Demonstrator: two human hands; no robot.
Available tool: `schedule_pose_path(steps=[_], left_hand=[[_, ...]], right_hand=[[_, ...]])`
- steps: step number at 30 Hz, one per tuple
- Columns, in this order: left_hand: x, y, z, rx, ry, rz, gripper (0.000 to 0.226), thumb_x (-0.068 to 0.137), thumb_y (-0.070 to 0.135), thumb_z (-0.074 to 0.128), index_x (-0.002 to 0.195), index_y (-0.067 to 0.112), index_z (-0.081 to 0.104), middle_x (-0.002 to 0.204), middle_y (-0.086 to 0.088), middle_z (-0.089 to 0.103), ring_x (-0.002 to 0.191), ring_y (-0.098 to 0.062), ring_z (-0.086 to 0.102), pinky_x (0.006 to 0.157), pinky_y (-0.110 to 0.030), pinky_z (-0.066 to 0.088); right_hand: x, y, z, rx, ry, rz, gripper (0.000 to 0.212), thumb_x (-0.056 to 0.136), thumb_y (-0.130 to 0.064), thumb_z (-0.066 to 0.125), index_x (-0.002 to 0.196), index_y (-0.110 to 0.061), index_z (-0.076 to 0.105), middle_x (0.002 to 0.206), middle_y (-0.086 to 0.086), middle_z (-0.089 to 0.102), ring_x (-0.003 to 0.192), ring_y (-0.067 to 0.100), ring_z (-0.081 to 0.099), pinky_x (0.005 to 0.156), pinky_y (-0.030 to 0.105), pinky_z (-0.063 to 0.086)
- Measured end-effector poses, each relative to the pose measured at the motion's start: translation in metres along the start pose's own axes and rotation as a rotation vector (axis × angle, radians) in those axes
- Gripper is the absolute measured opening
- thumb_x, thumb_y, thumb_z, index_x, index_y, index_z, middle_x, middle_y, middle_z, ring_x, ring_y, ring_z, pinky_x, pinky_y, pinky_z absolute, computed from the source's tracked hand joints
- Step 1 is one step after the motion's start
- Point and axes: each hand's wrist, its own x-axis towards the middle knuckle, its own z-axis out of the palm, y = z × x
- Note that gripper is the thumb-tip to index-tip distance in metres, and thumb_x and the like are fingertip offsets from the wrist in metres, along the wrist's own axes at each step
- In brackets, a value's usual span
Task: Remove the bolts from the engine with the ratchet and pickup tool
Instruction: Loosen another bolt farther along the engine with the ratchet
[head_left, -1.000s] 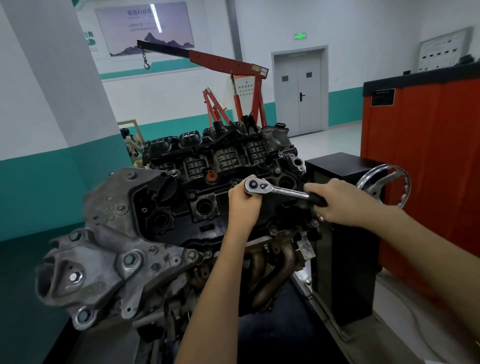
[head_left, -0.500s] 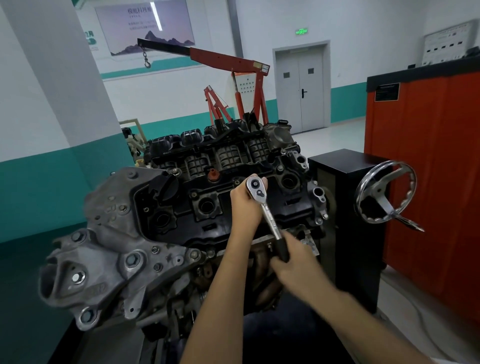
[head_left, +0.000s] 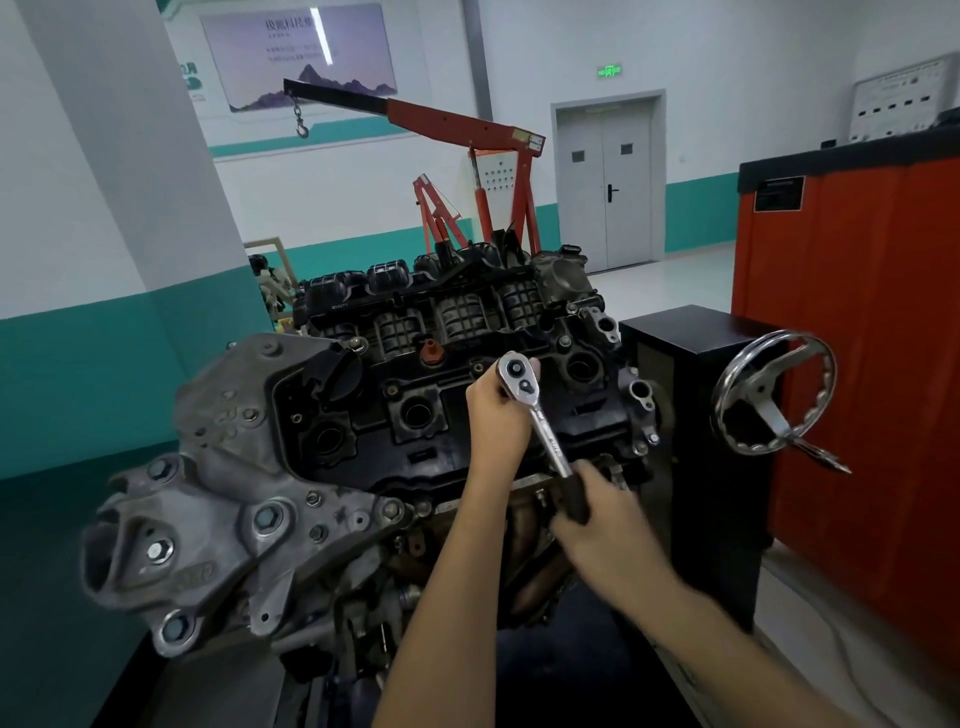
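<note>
Chrome gleams on the ratchet (head_left: 540, 421), whose round head sits on the black plastic cover of the engine (head_left: 363, 415), near the cover's middle. The left hand (head_left: 493, 415) curls round that head from the left, fingers tucked under it. The slim polished shaft slants down and to the right to a black grip. The right hand (head_left: 608, 525), a little blurred, is closed round this grip just off the engine's near edge. Whatever the head sits on is hidden beneath it. Round dark wells open in the cover on either side of the tool. To the left, a rough cast grey bracket (head_left: 223, 467) with lumpy ribs carries several hex bolts (head_left: 267, 518). Right of the engine stands a black box (head_left: 691, 364) with a shiny spoked handwheel (head_left: 774, 395), then a smooth orange cabinet (head_left: 857, 338). Behind, a red crane (head_left: 467, 124) with a steel hook (head_left: 301, 127) stands before a white and teal wall, beside a grey double door (head_left: 605, 182).
</note>
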Motion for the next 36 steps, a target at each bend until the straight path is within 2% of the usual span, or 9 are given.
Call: schedule_pose_path(steps=[5,10,13,15,19,23,26,31,36], left_hand=[[0.002,0.000,-0.006,-0.017,0.015,-0.021,0.050,0.094,0.009,0.061,0.058,0.025,0.030,0.047,0.017,0.030,0.050,-0.001,0.027,0.052,-0.011,0.027],[0.005,0.003,-0.008,0.039,-0.094,-0.026,0.054,0.094,0.005,0.056,0.048,0.033,0.045,0.050,0.016,0.040,0.057,-0.002,0.034,0.058,-0.019,0.031],[0.007,0.005,-0.009,0.100,-0.107,-0.011,0.058,0.090,-0.003,0.049,0.050,0.038,0.056,0.047,0.017,0.045,0.051,0.000,0.034,0.054,-0.019,0.029],[0.005,0.003,-0.010,0.068,-0.061,-0.034,0.055,0.090,-0.002,0.049,0.053,0.037,0.056,0.048,0.017,0.044,0.051,-0.002,0.032,0.053,-0.021,0.027],[-0.001,-0.001,-0.001,0.019,-0.004,-0.014,0.046,0.094,0.004,0.055,0.057,0.032,0.058,0.050,0.020,0.046,0.054,0.003,0.039,0.057,-0.013,0.032],[0.002,0.000,0.003,0.006,0.085,-0.056,0.055,0.093,0.010,0.062,0.049,0.031,0.037,0.045,0.014,0.033,0.050,-0.001,0.028,0.053,-0.019,0.027],[0.004,-0.001,-0.003,0.013,0.053,-0.080,0.051,0.093,0.012,0.063,0.057,0.024,0.029,0.047,0.013,0.028,0.051,-0.003,0.024,0.052,-0.020,0.025],[0.004,0.000,-0.005,0.053,-0.043,-0.058,0.054,0.094,0.008,0.058,0.048,0.034,0.048,0.048,0.019,0.040,0.052,0.002,0.035,0.056,-0.012,0.032],[0.006,-0.002,-0.006,0.088,-0.054,-0.035,0.032,0.090,0.004,0.050,0.071,0.022,0.067,0.055,0.017,0.052,0.055,0.000,0.040,0.054,-0.012,0.032]], right_hand=[[-0.003,-0.011,0.031,0.098,-0.022,0.028,0.018,0.081,-0.003,0.055,0.090,-0.017,0.049,0.064,0.001,0.050,0.045,0.003,0.048,0.042,0.015,0.036],[0.036,0.001,-0.071,-0.376,-0.215,-0.152,0.025,0.082,-0.004,0.059,0.096,-0.024,0.053,0.070,0.000,0.057,0.057,0.016,0.058,0.049,0.019,0.045],[0.075,-0.017,-0.114,-0.846,-0.199,-0.302,0.020,0.086,-0.014,0.059,0.091,-0.028,0.046,0.063,-0.011,0.046,0.052,0.002,0.047,0.046,0.014,0.031],[0.081,-0.021,-0.113,-0.919,-0.146,-0.332,0.024,0.085,-0.017,0.058,0.086,-0.030,0.037,0.061,-0.010,0.043,0.053,0.011,0.045,0.049,0.022,0.030],[0.029,0.008,-0.060,-0.428,-0.067,-0.106,0.025,0.081,-0.011,0.060,0.083,-0.025,0.040,0.068,0.004,0.052,0.060,0.025,0.054,0.051,0.032,0.042],[-0.006,-0.004,0.034,0.089,0.036,0.035,0.020,0.082,-0.004,0.058,0.092,-0.019,0.049,0.070,0.002,0.056,0.054,0.006,0.054,0.044,0.012,0.038],[-0.007,-0.015,0.055,0.227,0.050,0.054,0.022,0.081,-0.004,0.056,0.081,-0.023,0.045,0.063,-0.001,0.053,0.050,0.001,0.053,0.044,0.012,0.039],[0.020,0.013,-0.037,-0.194,-0.134,-0.075,0.019,0.078,-0.003,0.056,0.094,-0.013,0.053,0.067,0.012,0.057,0.052,0.018,0.053,0.050,0.033,0.044],[0.071,0.001,-0.104,-0.778,-0.131,-0.236,0.021,0.085,-0.017,0.059,0.093,-0.027,0.043,0.067,-0.009,0.047,0.058,0.013,0.051,0.053,0.023,0.039]])
